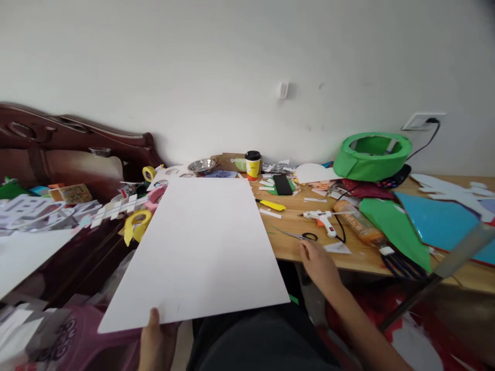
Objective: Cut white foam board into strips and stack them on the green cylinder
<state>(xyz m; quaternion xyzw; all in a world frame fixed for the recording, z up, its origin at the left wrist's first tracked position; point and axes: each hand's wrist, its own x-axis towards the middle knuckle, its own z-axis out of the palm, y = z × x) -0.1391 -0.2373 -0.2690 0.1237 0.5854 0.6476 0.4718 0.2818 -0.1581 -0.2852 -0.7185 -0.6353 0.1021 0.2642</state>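
A large white foam board [204, 247] lies across the near edge of the table and reaches out over my lap. My left hand [157, 335] grips its near left edge, thumb on top and the other fingers hidden underneath. At the table's front edge my right hand [319, 263] is closed, with its fingertips at the handle of the scissors [292, 234]. One dark loop of that handle shows; the other appears covered by the fingers. Close by lie a yellow utility knife [273, 205] and a white hot glue gun [323, 219] with a black cord.
Toward the wall stand a lidded paper cup [253, 167], a metal bowl [202, 165], a black phone [283, 184] and a green ring [372, 157]. Yellow tape [136, 226] sits left of the board. Blue sheets [444, 221] lie at right, above a blurred grey bar [441, 273].
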